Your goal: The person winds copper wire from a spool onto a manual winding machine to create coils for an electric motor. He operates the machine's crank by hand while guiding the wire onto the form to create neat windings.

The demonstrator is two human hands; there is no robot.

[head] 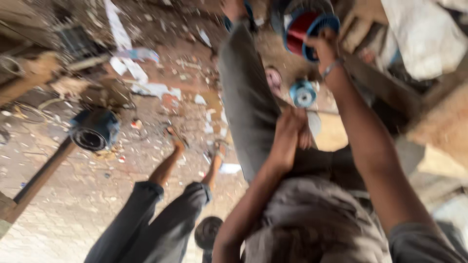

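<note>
The picture is blurred. My right hand (pixel 322 47), a bangle on its wrist, grips the rim of a large blue spool (pixel 306 27) wound with red wire at the top. Below it stands a small blue spool (pixel 302 93). My left hand (pixel 291 130) is closed in a fist beside my grey-trousered knee (pixel 246 97), apparently around a thin rod (pixel 324 111) that runs to the right. What else the fist holds is hidden.
Another person's legs (pixel 161 204) in grey trousers and sandals stand at the lower left on the paved floor (pixel 73 209). A blue motor housing (pixel 95 129) lies beside a wooden beam (pixel 41 178). Paper scraps litter the ground. Wooden blocks and a white sack (pixel 424 34) crowd the right.
</note>
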